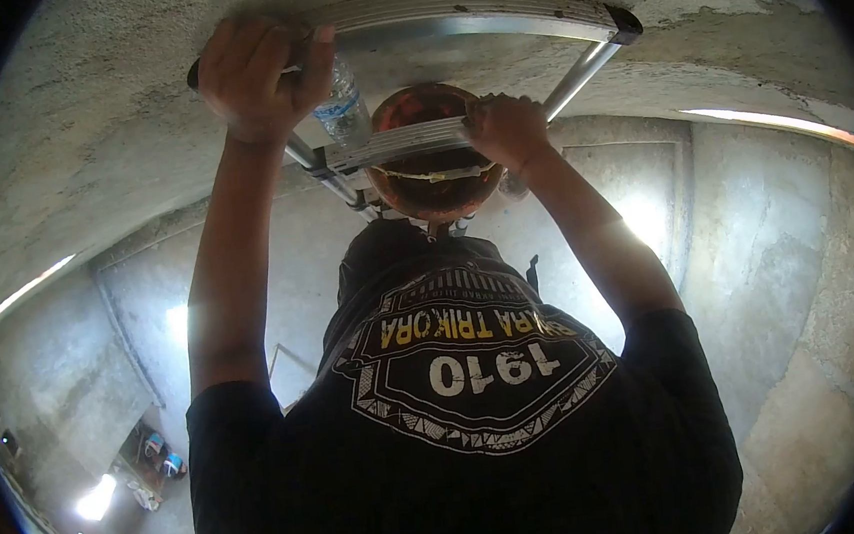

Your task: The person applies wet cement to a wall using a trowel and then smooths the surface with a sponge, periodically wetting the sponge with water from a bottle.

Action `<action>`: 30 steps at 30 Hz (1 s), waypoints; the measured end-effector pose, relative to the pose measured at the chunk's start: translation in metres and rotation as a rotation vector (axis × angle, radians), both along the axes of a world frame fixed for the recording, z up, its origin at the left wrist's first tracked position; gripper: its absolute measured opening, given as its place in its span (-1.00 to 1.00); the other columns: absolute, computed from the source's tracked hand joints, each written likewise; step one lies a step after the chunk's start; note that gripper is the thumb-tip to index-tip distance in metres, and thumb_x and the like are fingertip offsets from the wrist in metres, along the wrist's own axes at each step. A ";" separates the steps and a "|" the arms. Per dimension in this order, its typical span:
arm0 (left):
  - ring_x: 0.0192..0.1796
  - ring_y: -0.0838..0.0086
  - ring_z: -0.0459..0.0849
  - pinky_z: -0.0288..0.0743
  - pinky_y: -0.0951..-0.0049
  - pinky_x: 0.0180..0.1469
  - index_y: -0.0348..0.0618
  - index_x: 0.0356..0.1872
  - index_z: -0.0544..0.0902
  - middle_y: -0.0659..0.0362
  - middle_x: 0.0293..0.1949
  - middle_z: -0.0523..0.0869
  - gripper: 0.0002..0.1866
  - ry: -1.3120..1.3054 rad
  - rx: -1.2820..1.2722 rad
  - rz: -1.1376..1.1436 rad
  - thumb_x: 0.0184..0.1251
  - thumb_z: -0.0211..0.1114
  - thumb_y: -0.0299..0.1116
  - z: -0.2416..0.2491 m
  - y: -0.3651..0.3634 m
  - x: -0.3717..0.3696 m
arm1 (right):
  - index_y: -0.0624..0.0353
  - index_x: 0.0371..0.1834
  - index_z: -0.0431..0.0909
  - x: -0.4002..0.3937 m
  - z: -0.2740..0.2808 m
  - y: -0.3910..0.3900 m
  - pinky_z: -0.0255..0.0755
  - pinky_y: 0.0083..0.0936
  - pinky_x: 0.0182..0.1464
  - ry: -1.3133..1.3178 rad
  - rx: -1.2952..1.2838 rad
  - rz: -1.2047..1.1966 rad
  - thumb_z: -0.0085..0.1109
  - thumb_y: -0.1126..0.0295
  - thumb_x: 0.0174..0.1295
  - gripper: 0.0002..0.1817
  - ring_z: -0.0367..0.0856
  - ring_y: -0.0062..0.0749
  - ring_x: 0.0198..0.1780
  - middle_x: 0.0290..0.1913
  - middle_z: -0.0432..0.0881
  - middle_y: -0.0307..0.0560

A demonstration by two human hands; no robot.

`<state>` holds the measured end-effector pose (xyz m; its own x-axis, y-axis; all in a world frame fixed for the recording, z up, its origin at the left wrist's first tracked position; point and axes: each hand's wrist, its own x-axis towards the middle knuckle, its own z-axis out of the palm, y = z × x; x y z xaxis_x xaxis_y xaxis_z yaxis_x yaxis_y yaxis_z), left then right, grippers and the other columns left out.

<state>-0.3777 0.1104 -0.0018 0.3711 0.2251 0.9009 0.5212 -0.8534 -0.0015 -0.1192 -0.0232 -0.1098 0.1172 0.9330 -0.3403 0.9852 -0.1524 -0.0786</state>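
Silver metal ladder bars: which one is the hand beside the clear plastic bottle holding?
The long upper bar with the black end cap; the left hand grips it. The right hand holds the shorter ribbed bar below.

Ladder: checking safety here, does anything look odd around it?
A water bottle sits among the ladder rungs, against a co-worker's hand gripping the rail: an odd place for a loose bottle. Whether it is held or wedged is unclear.
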 end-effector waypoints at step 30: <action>-0.59 0.36 0.49 0.30 0.38 -0.56 -0.12 -0.70 0.53 0.21 -0.64 0.58 -0.67 0.034 -0.024 0.050 0.26 0.28 -0.28 -0.002 -0.005 -0.005 | 0.23 0.25 0.36 0.058 0.039 -0.076 0.42 -0.04 0.24 2.288 0.306 -1.092 0.01 0.35 0.32 -0.56 0.51 -0.01 0.15 0.12 0.52 0.10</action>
